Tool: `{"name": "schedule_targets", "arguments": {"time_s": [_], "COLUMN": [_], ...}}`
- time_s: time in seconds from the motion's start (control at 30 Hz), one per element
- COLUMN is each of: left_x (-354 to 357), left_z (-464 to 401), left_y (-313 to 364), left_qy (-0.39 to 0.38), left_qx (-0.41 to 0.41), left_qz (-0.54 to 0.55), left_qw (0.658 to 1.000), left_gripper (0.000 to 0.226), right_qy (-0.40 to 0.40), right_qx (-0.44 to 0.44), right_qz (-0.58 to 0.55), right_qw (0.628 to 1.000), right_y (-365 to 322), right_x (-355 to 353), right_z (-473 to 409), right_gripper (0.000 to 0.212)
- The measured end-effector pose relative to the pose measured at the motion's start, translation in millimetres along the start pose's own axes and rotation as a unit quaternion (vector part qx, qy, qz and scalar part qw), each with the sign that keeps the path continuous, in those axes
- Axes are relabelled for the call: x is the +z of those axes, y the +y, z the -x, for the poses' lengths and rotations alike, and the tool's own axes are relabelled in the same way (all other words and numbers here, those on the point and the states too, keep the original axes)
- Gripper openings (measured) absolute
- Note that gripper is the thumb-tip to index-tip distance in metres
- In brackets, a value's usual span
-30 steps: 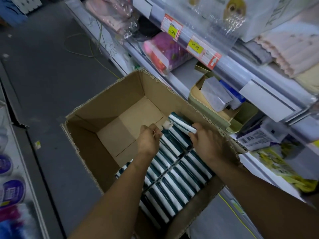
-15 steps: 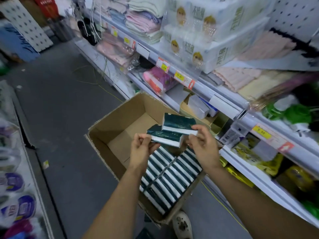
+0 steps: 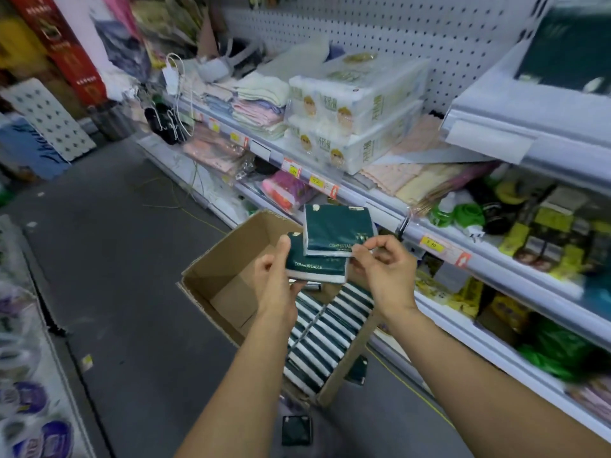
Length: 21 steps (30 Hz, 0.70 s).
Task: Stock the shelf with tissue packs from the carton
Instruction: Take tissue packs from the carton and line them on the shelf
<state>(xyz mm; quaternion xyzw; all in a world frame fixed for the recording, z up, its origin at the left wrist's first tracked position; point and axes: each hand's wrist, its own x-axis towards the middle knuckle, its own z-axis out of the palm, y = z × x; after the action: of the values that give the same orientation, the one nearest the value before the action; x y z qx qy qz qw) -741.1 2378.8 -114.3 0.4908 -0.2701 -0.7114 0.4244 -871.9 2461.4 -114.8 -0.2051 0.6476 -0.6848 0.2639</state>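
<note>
Rows of tissue packs [image 3: 325, 328] fill the carton's [image 3: 218, 276] near end, so most stocking remains, I judge. Above it, left hand [image 3: 276, 276] grips one pack [image 3: 314, 267], right hand [image 3: 383, 269] pinches another [image 3: 337, 231]; shelf [image 3: 496, 259] beyond.

two dark green tissue packs [image 3: 334, 236] overlap above the half-full carton [image 3: 228, 276], beside the shelf [image 3: 373, 196]

A single head-worn wide-angle view looks forward and down from close above the open brown cardboard carton [image 3: 231, 269], with the white metal shelf [image 3: 439, 223] running along its right side.
</note>
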Motion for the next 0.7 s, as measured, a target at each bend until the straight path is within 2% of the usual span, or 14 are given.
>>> {"name": "schedule_targets", "arguments": {"time_s": [0.1, 0.2, 0.27, 0.33, 0.43, 0.53, 0.63, 0.7], "left_x": [9, 16, 27, 42, 72, 105, 136, 154], "left_z": [20, 43, 62, 83, 121, 169, 223, 262], "left_y": [0, -3, -8, -15, -34, -59, -87, -107], "left_qy": [-0.010, -0.108, -0.192, -0.230, -0.230, -0.244, -0.332, -0.384], "left_qx": [0.064, 0.100, 0.123, 0.142, 0.109, 0.043, 0.017, 0.022], "left_qz": [-0.078, -0.140, -0.170, -0.220, -0.296, -0.323, -0.345, -0.345], "left_qw": [0.995, 0.979, 0.959, 0.937, 0.921, 0.913, 0.878, 0.856], "left_gripper": [0.025, 0.040, 0.046, 0.045, 0.043, 0.028, 0.061, 0.047], "right_qy": [-0.006, -0.002, 0.000, -0.007, -0.045, -0.076, -0.100, -0.079], "right_qx": [-0.036, -0.036, -0.030, -0.029, -0.032, -0.007, -0.015, -0.023], "right_qz": [0.003, -0.015, -0.003, 0.019, 0.049, 0.050, 0.069, 0.086], "right_qw": [0.999, 0.999, 1.000, 0.999, 0.997, 0.996, 0.993, 0.993], "right_y": [-17, -33, -47, -64, -90, -115, -139, -149], "right_x": [-30, -70, -100, -131, -184, -243, -304, -341], "right_z": [17, 30, 38, 46, 58, 75, 102, 121], "right_gripper": [0.019, 0.033, 0.034, 0.032, 0.024, 0.041, 0.060, 0.066]}}
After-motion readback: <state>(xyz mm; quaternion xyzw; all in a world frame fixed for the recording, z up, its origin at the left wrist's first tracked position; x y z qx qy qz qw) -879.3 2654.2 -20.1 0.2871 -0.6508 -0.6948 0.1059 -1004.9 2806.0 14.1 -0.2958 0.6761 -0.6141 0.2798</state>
